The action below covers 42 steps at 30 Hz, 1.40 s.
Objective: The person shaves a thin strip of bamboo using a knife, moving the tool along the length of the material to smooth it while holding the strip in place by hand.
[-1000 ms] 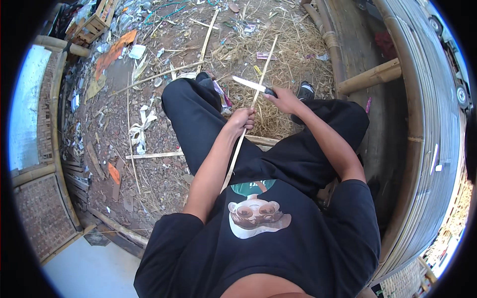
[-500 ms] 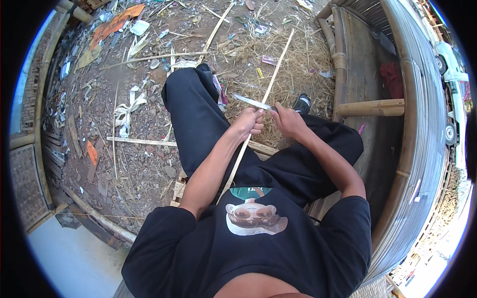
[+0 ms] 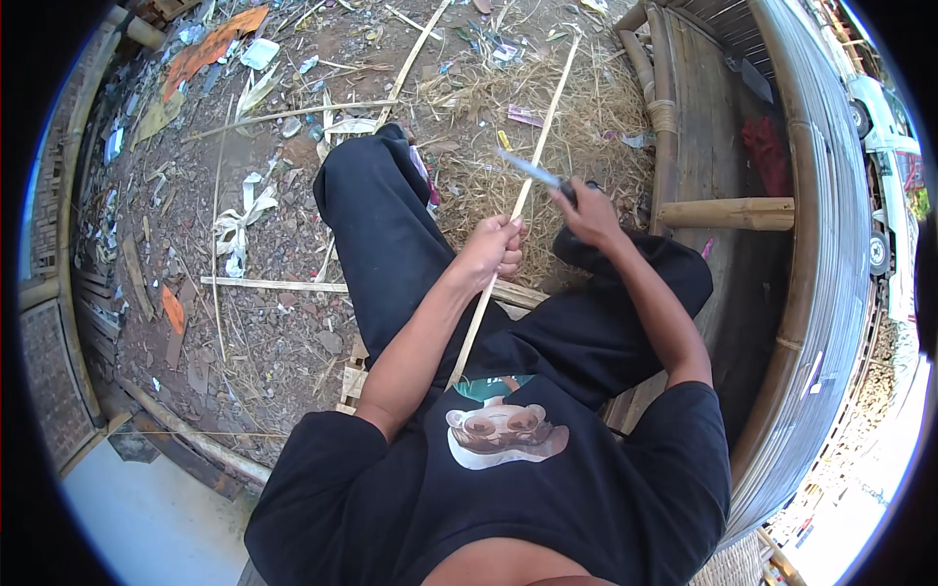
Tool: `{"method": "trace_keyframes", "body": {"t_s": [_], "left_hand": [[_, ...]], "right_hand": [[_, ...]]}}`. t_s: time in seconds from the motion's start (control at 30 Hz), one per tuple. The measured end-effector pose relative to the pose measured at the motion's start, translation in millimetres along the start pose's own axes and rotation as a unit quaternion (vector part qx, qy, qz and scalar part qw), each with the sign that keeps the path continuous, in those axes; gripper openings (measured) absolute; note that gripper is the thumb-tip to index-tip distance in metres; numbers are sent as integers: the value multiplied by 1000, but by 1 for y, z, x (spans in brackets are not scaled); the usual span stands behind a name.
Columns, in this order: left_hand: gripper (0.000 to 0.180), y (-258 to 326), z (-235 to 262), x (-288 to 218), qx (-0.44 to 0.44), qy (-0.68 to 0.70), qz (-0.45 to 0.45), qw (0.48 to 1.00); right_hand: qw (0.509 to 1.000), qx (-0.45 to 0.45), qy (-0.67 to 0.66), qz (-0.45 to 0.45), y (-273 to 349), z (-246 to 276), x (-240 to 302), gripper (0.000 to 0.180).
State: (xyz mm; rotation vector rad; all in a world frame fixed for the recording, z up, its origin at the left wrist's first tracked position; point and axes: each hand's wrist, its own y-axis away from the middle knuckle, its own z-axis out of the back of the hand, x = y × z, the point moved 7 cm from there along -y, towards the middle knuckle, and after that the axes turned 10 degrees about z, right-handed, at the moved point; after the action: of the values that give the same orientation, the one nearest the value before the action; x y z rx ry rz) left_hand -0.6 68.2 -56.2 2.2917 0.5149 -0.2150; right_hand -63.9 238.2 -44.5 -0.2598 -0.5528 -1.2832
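Note:
My left hand point(image 3: 491, 250) is closed around a long, pale strip that looks like split bamboo point(image 3: 547, 122). The strip slants from my lap up and away to the right, over the straw-covered ground. In my right hand point(image 3: 590, 212) is a knife point(image 3: 534, 172) with a dark handle. Its blade points up and left and crosses the strip some way beyond my left fist; whether the edge touches the strip I cannot tell. The lower end of the strip lies against my lap, near my shirt.
A bamboo-framed wooden bench point(image 3: 728, 214) stands close on my right, with a red cloth point(image 3: 767, 156) on it. Thin strips point(image 3: 278, 285), white plastic scraps point(image 3: 244, 220) and an orange sheet point(image 3: 210, 49) lie on the littered ground. A white vehicle point(image 3: 884, 161) shows at the far right.
The knife has moved outward along the strip, away from my left hand, with my right hand shifting up and right. My left hand keeps its hold on the strip.

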Motion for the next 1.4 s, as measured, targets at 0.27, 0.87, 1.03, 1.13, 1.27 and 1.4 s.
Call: {"method": "trace_keyframes", "body": {"t_s": [0.27, 0.87, 1.03, 1.13, 1.27, 1.4], "left_hand": [[10, -5, -1, 9, 6, -25, 8, 1000], [12, -2, 1, 16, -27, -56, 9, 998], [10, -4, 5, 12, -36, -44, -8, 998], [5, 0, 0, 7, -41, -61, -21, 997], [17, 0, -1, 5, -73, -132, -62, 987], [23, 6, -8, 12, -87, -162, -44, 982]], "right_hand": [[993, 40, 5, -107, 12, -26, -4, 27], [985, 16, 99, -137, 2, -21, 12, 17], [992, 76, 33, -96, 30, -34, 40, 17], [993, 51, 55, -94, 35, -30, 38, 14], [993, 58, 57, -88, 30, -33, 32, 14], [985, 1, 86, -151, 9, -22, -6, 15]]}}
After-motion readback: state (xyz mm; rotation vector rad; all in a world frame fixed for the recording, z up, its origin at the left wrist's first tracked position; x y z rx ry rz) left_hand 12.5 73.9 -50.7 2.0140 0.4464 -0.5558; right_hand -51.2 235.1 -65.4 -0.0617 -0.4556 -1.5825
